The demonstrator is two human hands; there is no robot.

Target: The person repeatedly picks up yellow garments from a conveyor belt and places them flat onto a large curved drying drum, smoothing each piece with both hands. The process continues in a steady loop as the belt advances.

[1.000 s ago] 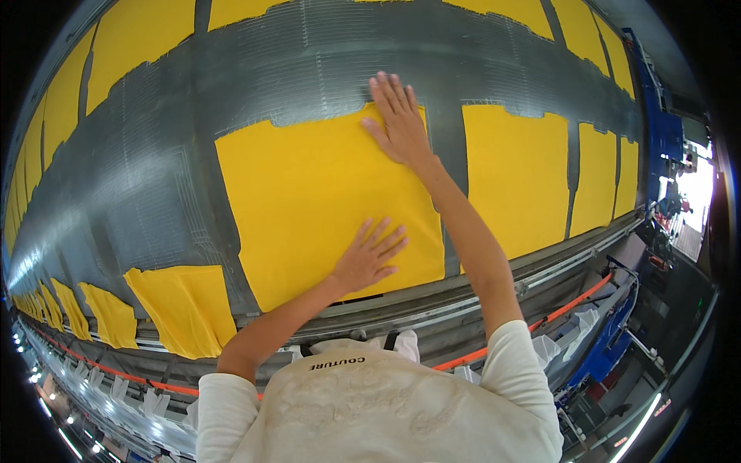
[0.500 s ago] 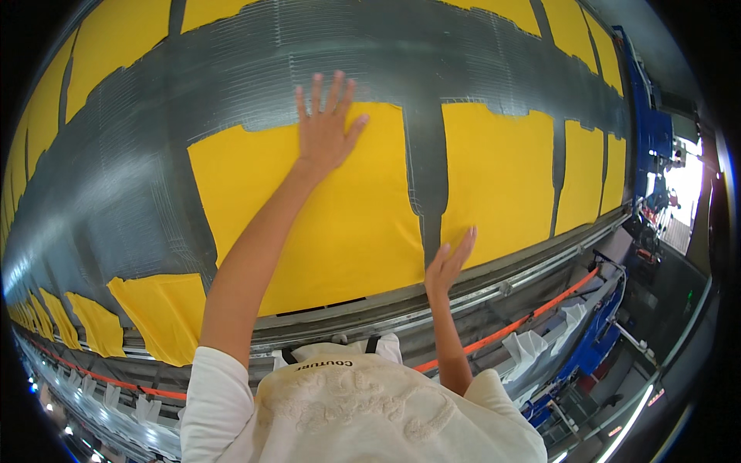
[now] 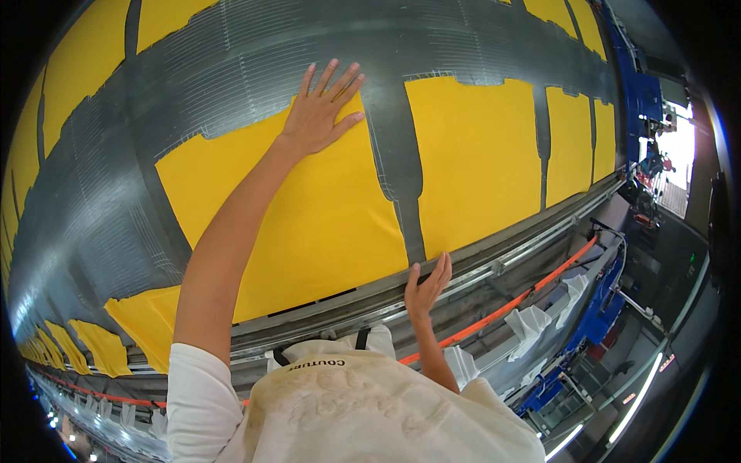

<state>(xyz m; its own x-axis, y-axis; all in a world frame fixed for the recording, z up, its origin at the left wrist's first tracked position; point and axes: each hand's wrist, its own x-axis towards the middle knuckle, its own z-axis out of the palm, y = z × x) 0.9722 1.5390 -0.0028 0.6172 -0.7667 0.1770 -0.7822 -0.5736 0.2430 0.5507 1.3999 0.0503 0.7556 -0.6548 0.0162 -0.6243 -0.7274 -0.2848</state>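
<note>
A yellow fabric panel lies on a long dark table in front of me. My left hand rests on its far right corner, palm down with fingers spread; the fingertips reach past the fabric's edge onto the dark surface. At the near edge of the table, my right hand is open with its fingers extended and the thumb apart, holding nothing. It is beside the gap between this panel and a second yellow panel to the right. A small crease shows near the first panel's right side.
More yellow panels line the table to the right and along the far side. At the left, rumpled yellow pieces hang over the near edge. A metal rail and an orange bar run along my side. White cloths hang beyond.
The view has shifted, so the panels sit further left. My right hand has drawn back from the second panel's near corner to the table edge. My left hand stays on the fabric, nearer its right corner.
</note>
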